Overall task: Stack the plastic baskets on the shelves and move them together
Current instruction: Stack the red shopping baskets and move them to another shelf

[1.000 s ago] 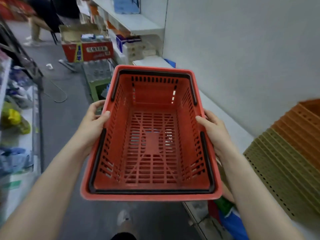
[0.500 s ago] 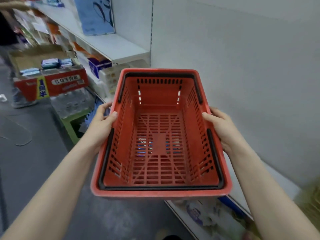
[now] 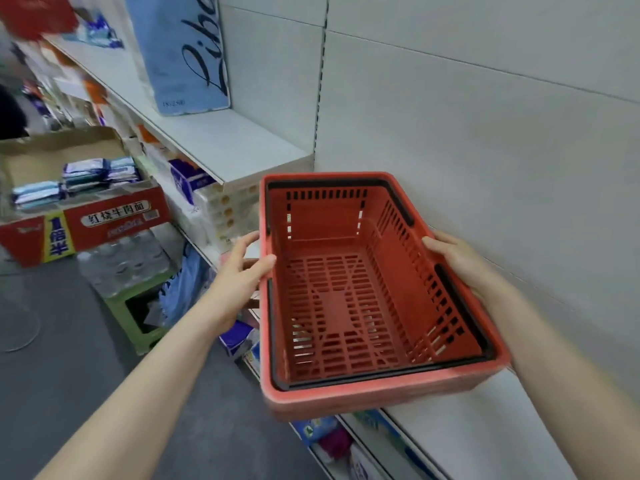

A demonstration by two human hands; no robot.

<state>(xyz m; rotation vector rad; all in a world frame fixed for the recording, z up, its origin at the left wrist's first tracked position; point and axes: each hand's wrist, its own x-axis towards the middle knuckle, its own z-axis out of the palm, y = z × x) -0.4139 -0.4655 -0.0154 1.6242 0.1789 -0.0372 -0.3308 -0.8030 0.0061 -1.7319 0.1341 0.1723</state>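
The left grip [image 3: 242,275] clasped the left rim of an empty red plastic basket [image 3: 325,216], with the thumb hooked over the edge. The basket hung tilted between both grips, and the right grip [image 3: 457,261] clasped the opposite rim, with a white shelf [image 3: 485,427] just below it. The slatted basket looked light and stiff, best held by both long rims at mid-length.

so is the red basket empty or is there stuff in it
Empty. The red basket shows its slatted floor bare from wall to wall, with nothing lying on it or against its sides.
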